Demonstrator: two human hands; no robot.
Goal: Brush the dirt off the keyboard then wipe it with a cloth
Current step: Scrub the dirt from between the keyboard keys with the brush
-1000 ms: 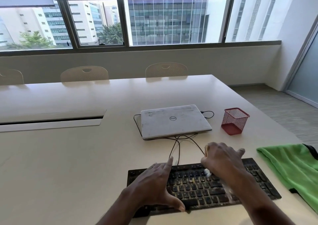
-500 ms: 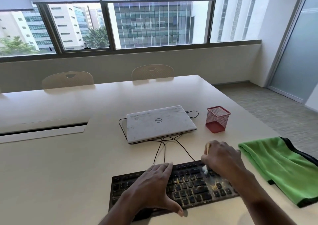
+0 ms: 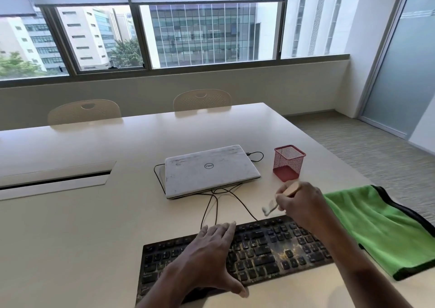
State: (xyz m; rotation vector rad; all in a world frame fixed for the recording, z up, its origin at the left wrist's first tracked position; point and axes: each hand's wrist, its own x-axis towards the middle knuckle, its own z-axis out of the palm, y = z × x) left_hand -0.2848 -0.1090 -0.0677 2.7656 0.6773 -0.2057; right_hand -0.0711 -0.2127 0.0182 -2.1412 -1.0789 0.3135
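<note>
Head view: left hand flat on keyboard, fingers straight; right hand grips brush above it

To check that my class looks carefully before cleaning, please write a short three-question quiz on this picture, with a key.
1. Fill in: the left hand rests flat on the ____.
2. What grips the brush? A) left hand B) right hand C) neither hand
3. True or false: the green cloth covers the keyboard.
Key: 1 keyboard; 2 B; 3 false, it lies beside it.
</note>
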